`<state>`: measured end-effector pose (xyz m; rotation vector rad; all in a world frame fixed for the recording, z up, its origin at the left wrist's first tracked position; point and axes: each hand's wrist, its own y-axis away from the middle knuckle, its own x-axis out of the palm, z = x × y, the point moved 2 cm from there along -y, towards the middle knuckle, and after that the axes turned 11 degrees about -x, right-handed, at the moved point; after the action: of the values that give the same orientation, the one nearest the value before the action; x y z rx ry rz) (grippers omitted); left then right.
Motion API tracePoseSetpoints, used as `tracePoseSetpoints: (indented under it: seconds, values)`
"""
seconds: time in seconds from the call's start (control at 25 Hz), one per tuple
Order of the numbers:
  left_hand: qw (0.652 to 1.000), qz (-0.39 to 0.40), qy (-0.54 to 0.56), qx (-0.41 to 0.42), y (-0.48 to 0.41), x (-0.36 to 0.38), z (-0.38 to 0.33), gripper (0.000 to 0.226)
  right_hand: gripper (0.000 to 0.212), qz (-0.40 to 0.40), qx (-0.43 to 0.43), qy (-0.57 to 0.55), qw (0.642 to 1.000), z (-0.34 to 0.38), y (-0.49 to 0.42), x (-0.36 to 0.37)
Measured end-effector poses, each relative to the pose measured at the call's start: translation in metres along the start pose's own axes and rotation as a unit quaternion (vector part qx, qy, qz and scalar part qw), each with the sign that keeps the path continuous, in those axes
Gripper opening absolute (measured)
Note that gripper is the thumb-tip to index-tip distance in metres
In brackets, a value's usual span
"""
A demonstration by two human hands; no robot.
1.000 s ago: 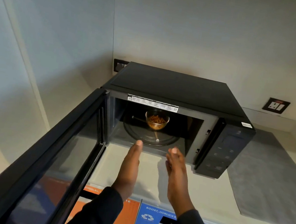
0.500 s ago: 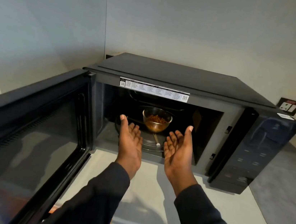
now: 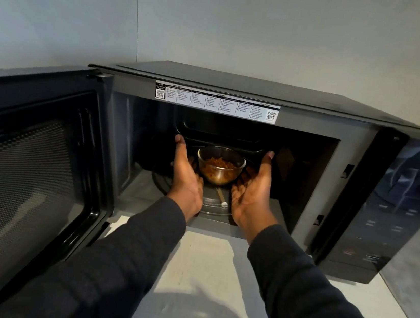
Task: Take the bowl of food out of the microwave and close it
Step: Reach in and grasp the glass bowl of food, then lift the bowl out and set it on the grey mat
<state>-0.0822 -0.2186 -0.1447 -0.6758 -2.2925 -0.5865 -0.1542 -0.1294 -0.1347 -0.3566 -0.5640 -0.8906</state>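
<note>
pale counter (image 3: 205, 270) against grey wall, black microwave (image 3: 266, 91) on it, door (image 3: 29, 161) swung wide to left. glass bowl (image 3: 220, 166) of orange-brown food sits on turntable (image 3: 211, 201) inside cavity. left hand (image 3: 185, 177) and right hand (image 3: 253, 188) inside, palms facing, flanking bowl. fingers extended and held together, thumbs raised. whether fingertips touch glass cannot tell. dark sleeves (image 3: 306, 291).

Left hand (image 3: 185, 176) and right hand (image 3: 252, 188) spread, palms facing inward, thumbs raised, arms extended forward
</note>
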Motion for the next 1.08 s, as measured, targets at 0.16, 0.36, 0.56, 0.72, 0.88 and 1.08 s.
tracePoseSetpoints:
  seconds: [0.16,0.36,0.56,0.72,0.88,1.08]
  values:
    - [1.0,-0.007,-0.007,-0.012,0.012,0.014,-0.002,0.083,0.091,-0.005,0.018,0.027,0.999,0.001,-0.001,0.008]
    - [0.998,-0.058,-0.01,-0.02,0.038,0.022,-0.003,0.053,0.06,-0.035,0.019,0.063,0.997,0.013,0.014,0.015]
    - [0.979,-0.172,-0.098,0.047,0.066,0.012,0.017,0.015,0.03,-0.088,0.001,0.158,0.984,0.011,0.043,0.003]
    - [0.964,-0.229,-0.115,0.078,0.116,0.001,0.032,0.026,0.028,-0.085,-0.033,0.199,0.976,0.021,0.087,-0.018]
    - [0.962,-0.24,-0.129,0.036,0.173,-0.002,0.039,0.024,0.028,-0.114,-0.01,0.233,0.966,0.04,0.131,-0.049]
    - [0.97,-0.19,-0.136,-0.075,0.236,0.014,0.049,0.026,0.029,-0.112,0.006,0.252,0.961,0.089,0.188,-0.089]
